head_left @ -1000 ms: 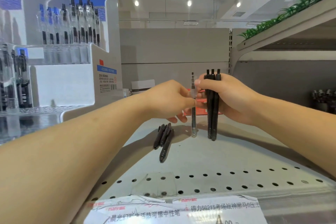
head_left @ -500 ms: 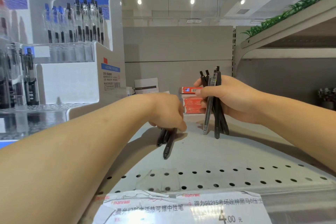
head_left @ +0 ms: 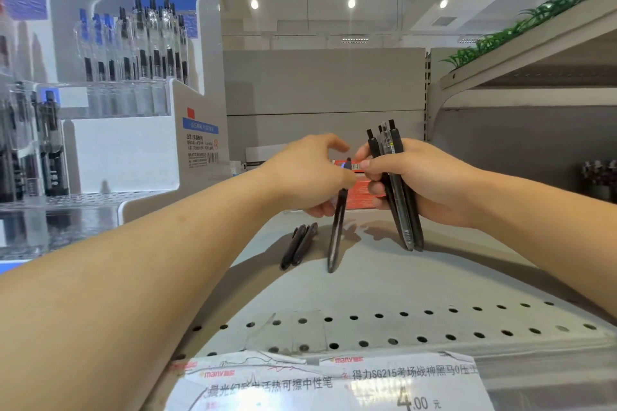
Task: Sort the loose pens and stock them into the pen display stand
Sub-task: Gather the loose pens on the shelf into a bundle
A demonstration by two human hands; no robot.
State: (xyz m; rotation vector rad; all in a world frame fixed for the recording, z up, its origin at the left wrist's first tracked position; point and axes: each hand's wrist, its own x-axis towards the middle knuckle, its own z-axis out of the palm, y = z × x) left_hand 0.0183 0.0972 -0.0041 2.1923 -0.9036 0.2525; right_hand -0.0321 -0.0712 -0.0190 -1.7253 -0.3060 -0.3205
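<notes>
My right hand (head_left: 424, 183) grips a bundle of several black pens (head_left: 402, 213) held nearly upright, tips down near the grey shelf (head_left: 384, 280). Close to its left, my left hand (head_left: 310, 173) pinches a single black pen (head_left: 336, 230) by its upper part; the pen hangs with its tip just above the shelf. Two more black pens (head_left: 299, 245) lie side by side on the shelf below my left hand. The white pen display stand (head_left: 133, 130) rises at the left, with rows of pens standing in its clear tiers.
Red boxes (head_left: 355, 192) and a white box (head_left: 263, 155) sit at the back of the shelf behind my hands. A price label strip (head_left: 334, 380) runs along the front edge. An upper shelf with green plants (head_left: 534, 20) juts out at the right.
My left hand handed a silver pen to the right bundle, dropped to the pens on the shelf, and has now lifted one black pen up toward my right hand.
</notes>
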